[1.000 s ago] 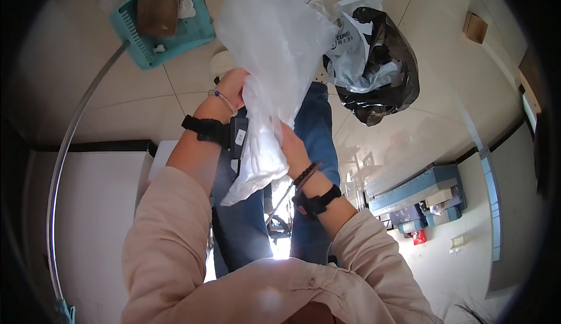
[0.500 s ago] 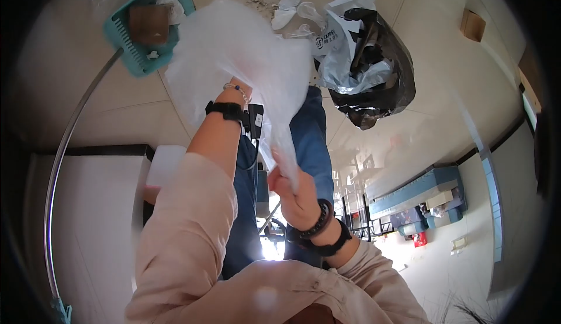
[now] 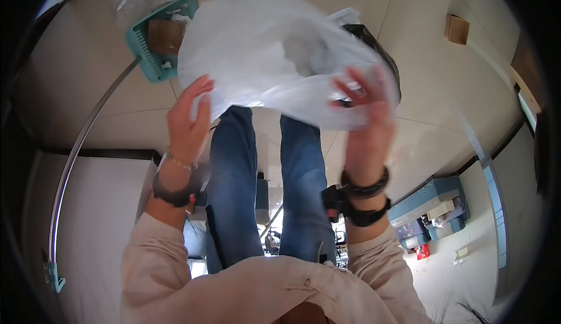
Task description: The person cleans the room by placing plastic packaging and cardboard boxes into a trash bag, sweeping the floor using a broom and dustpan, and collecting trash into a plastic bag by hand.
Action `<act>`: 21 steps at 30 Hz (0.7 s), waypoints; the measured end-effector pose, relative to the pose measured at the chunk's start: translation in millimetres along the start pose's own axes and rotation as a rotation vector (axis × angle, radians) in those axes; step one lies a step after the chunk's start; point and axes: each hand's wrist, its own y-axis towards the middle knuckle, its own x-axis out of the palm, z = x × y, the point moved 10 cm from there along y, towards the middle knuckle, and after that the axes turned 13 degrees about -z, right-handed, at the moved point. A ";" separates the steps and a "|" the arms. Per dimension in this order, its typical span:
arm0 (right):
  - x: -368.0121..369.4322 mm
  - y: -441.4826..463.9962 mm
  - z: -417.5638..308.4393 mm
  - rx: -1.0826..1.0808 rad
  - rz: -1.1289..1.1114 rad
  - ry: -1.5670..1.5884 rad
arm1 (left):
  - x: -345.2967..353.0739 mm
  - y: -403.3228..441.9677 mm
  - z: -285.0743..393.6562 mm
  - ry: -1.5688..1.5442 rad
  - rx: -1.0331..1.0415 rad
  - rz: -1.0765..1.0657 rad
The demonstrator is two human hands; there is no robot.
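A large translucent white plastic bag [image 3: 239, 43] is spread in the air above the floor, its near edge running between my two hands. My left hand [image 3: 188, 113] grips the bag's left corner between thumb and fingers. My right hand [image 3: 371, 113] is at the bag's right end; motion blurs its fingers, which are bent around the thin film. Behind the bag, a black plastic bag [image 3: 392, 70] is mostly covered, with only its right side and top showing.
At the upper left lies a teal dustpan [image 3: 153, 74] on a long metal handle [image 3: 82, 134], holding a brown cardboard piece [image 3: 164, 36]. Clear plastic film [image 3: 135, 2] is beside it. A small brown box [image 3: 457, 29] rests on the floor at right. A white cabinet [image 3: 87, 201] stands at left.
My hands have moved apart, the left drawn out of the white bag and the right moved up and rightward. The bag is now stretched wide and covers much of the black bag.
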 end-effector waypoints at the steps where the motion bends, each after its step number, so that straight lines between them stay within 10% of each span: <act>1: -21.4 -0.1 -23.6 -0.055 0.042 -0.071 | -13.0 -13.3 3.2 0.010 -0.011 0.061; 8: -170.2 6.6 -113.6 -0.275 0.568 -0.189 | -14.5 -99.4 -61.8 -0.194 -0.382 0.103; 21: -209.3 -1.4 12.0 0.272 0.352 0.171 | 57.4 -199.2 -73.6 0.167 -0.543 -0.655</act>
